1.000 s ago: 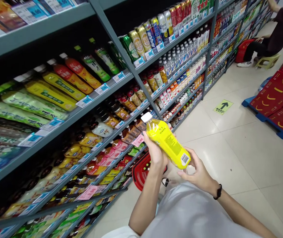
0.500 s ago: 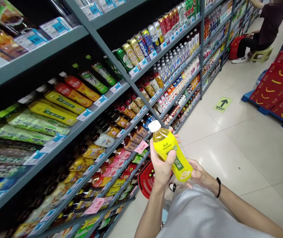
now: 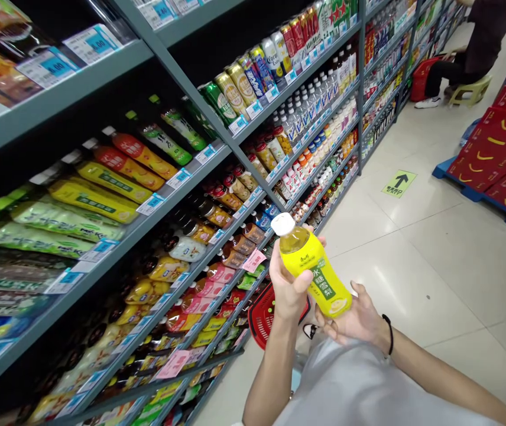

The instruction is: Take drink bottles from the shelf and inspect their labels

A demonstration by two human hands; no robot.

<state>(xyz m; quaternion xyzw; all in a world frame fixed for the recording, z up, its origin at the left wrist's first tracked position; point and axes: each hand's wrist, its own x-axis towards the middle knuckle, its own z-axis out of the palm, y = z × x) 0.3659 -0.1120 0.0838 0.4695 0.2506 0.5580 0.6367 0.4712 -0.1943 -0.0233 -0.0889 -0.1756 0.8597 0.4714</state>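
Note:
A yellow drink bottle (image 3: 312,269) with a white cap and a yellow label is held tilted in front of me, cap pointing up and left. My left hand (image 3: 289,290) is wrapped round its upper part, thumb across the label. My right hand (image 3: 356,319) cups the bottle's base from below, fingers curled under it; a black band sits on that wrist. A red shopping basket (image 3: 264,316) stands on the floor just below my hands.
Grey shelving (image 3: 182,177) full of bottled and canned drinks runs along the left. Red cartons on a blue pallet (image 3: 496,154) stand at the right. A person sits on a low stool (image 3: 466,89) at the aisle's far end. A green arrow sticker (image 3: 398,182) marks the tiled floor.
The bottle has been turned in my hands so the barcode side has gone and the printed front label faces me. The bottle also stands a little more upright.

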